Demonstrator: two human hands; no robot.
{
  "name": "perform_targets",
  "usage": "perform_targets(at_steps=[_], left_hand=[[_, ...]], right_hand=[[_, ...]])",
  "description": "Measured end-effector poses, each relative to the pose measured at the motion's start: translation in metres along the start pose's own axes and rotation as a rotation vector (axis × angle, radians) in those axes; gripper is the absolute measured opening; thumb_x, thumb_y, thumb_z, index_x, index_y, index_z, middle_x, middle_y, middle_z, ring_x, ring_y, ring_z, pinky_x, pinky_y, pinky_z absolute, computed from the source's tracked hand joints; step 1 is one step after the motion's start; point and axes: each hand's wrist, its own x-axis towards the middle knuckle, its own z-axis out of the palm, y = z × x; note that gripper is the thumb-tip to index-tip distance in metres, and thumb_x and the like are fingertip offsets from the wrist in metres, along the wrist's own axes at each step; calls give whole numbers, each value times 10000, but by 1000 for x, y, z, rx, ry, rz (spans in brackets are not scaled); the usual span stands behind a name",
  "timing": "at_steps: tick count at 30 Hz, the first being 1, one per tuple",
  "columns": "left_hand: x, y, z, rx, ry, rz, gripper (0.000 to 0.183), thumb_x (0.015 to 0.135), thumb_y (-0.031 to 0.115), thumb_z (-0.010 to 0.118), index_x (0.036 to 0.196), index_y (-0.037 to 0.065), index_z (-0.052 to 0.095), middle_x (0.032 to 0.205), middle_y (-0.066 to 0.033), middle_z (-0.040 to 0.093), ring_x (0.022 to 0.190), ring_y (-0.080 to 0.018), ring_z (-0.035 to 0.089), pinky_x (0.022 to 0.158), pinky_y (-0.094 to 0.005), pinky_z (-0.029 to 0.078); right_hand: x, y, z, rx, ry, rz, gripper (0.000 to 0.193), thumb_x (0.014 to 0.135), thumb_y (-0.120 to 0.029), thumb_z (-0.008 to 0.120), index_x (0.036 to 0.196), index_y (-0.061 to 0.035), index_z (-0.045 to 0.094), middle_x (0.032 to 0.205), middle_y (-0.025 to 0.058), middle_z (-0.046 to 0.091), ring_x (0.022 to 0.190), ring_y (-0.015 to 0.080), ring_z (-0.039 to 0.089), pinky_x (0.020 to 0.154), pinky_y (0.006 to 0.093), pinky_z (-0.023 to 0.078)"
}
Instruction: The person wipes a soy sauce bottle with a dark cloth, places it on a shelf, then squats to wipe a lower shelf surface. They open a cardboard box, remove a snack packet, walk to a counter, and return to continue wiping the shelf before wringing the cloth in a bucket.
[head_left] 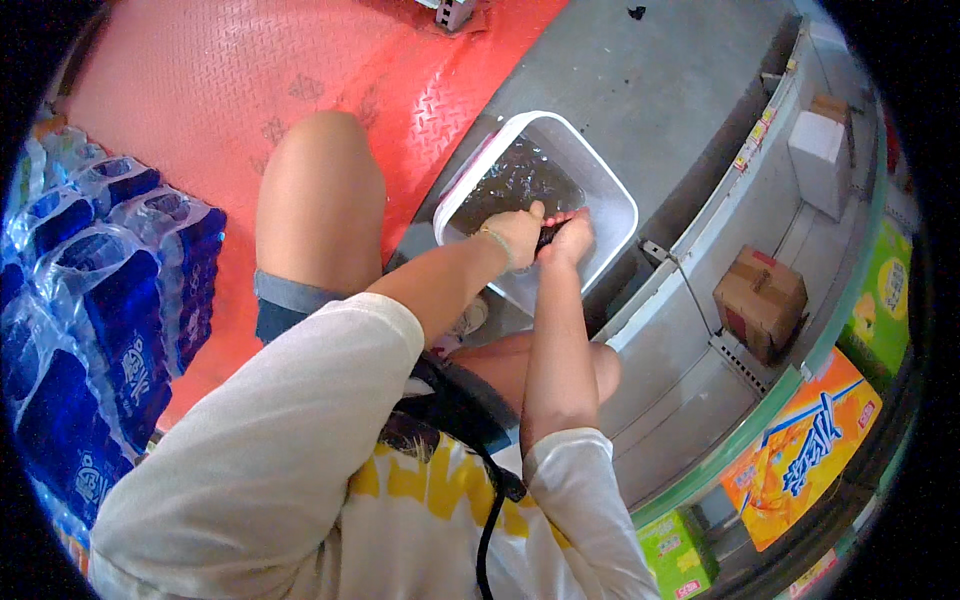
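A white square bucket (618, 190) stands on the floor in front of me, with murky dark water (530, 180) in it. Both my hands are over its near part, close together. My left hand (515, 236) is closed round one end of a dark bunched cloth (547, 236). Its other end is gripped by my right hand (571, 238), closed as well. Only a small strip of the cloth shows between them; my fingers hide the rest. A thin bracelet is on my left wrist.
Red textured flooring (200, 120) meets grey floor (620, 60) beside the bucket. Blue shrink-wrapped bottle packs (120, 330) are stacked at the left. Along the right runs a metal shelf (660, 390) holding a brown carton (760, 298) and a white box (820, 160). My knees flank the bucket's near side.
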Motion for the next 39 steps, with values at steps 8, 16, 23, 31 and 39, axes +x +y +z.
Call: perform_targets(at_steps=[8, 16, 23, 31, 39], left_hand=[[-5, -3, -2, 97, -8, 1, 376, 762, 137, 567, 1056, 2, 377, 893, -255, 616, 850, -395, 618, 728, -468, 495], [-17, 8, -5, 127, -83, -39, 400, 749, 164, 577, 1028, -17, 356, 854, -269, 614, 820, -412, 617, 710, -478, 492], [-49, 25, -21, 147, -54, -28, 393, 738, 149, 573, 1017, -15, 349, 828, -280, 606, 802, -423, 612, 698, -492, 486], [-93, 69, -49, 167, -22, -20, 403, 747, 191, 575, 1004, -13, 341, 811, -281, 603, 798, -427, 608, 697, -498, 481], [-162, 136, -83, 113, -15, -148, 412, 743, 180, 589, 1030, -11, 363, 872, -267, 613, 844, -405, 615, 729, -480, 486]], right_hand=[[-8, 3, 9, 114, 95, 156, 251, 860, -181, 402, 625, -101, 369, 535, 33, 395, 448, 151, 393, 415, 290, 355], [-22, -3, 3, 98, 128, 257, 231, 868, -157, 389, 645, -102, 360, 555, 25, 377, 464, 145, 364, 429, 285, 347], [-52, -21, 8, 83, 183, 392, 260, 890, -211, 417, 656, -103, 380, 551, 23, 397, 445, 145, 395, 414, 280, 363], [-98, -67, 2, 57, 147, 338, 208, 825, -142, 422, 626, -101, 378, 548, 25, 397, 441, 149, 394, 409, 289, 366], [-156, -120, -2, 65, 118, 448, 244, 862, -218, 410, 653, -95, 386, 548, 27, 409, 447, 160, 404, 427, 314, 389]])
